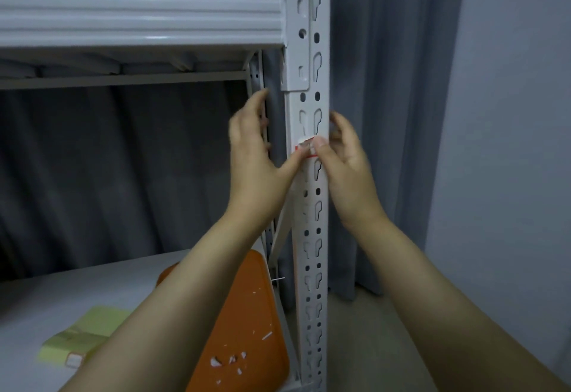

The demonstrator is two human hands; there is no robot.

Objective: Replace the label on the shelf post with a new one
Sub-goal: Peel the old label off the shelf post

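1. The post [310,206] is a white upright of a metal rack, punched with round holes and keyhole slots along its front.
2. The label [305,147] sits on the post's front face, below the beam bracket, at about mid-height in the view. It is small, white with red on it; any writing is too blurred and too covered to read.
3. The left hand [258,172] comes in from the left of the post. Its thumb tip presses on the label's left part, while the other fingers are spread open and touch nothing.
4. The right hand [346,169] comes in from the right. Its thumb lies on the label's right part, and the fingers curl loosely round the post's right edge. Whether it pinches the label or only presses it, I cannot tell.
5. The two thumbs meet on the label.
6. On the lower shelf [92,293] lies an orange tray [247,330] strewn with small white scraps [230,360].
7. Left of the tray lies a pale yellow pad [89,330]; no print on it is legible.
8. A white beam [139,11] joins the post above the hands.
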